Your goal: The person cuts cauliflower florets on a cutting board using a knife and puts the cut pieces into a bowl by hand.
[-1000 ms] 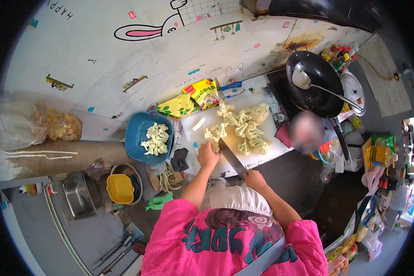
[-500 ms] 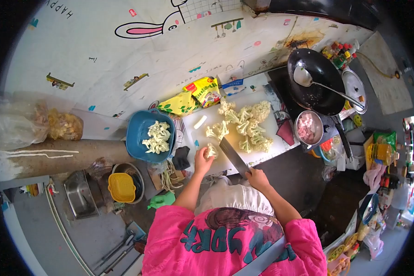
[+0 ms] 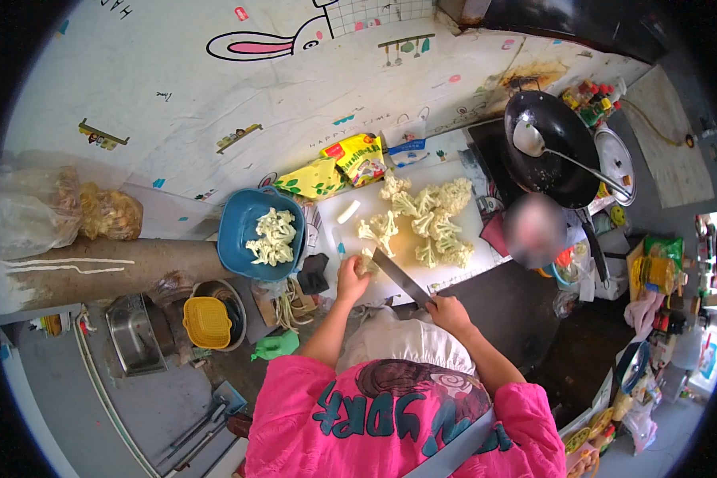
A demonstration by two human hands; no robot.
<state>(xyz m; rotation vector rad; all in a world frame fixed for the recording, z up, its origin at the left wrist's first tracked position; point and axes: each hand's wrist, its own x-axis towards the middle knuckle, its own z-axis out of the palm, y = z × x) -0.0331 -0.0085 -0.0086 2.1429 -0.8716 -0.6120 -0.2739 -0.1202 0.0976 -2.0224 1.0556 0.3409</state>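
Observation:
My right hand (image 3: 451, 314) grips the handle of a cleaver (image 3: 402, 276), its broad blade slanting up and left over the white cutting board (image 3: 338, 237). At the board's near left edge, my left hand (image 3: 351, 280) holds a small cauliflower floret (image 3: 366, 264), partly hidden by the fingers. The blade tip is close beside that floret; whether they touch I cannot tell. Another cut piece of cauliflower (image 3: 380, 229) lies just beyond the blade. A larger heap of cauliflower (image 3: 434, 219) covers the board's right part. A pale stem piece (image 3: 348, 211) rests at the far left.
Left of the board stands a blue basin (image 3: 229, 247) with cauliflower florets in it. Yellow packets (image 3: 354, 159) lean on the wall behind. At the right, a black wok (image 3: 561, 171) holds a metal ladle (image 3: 528, 139). A blurred patch covers the spot in front of the wok.
The cleaver's tip has shifted slightly left, nearer the floret in my left hand. The left hand has turned a little around the floret. The view has shifted slightly.

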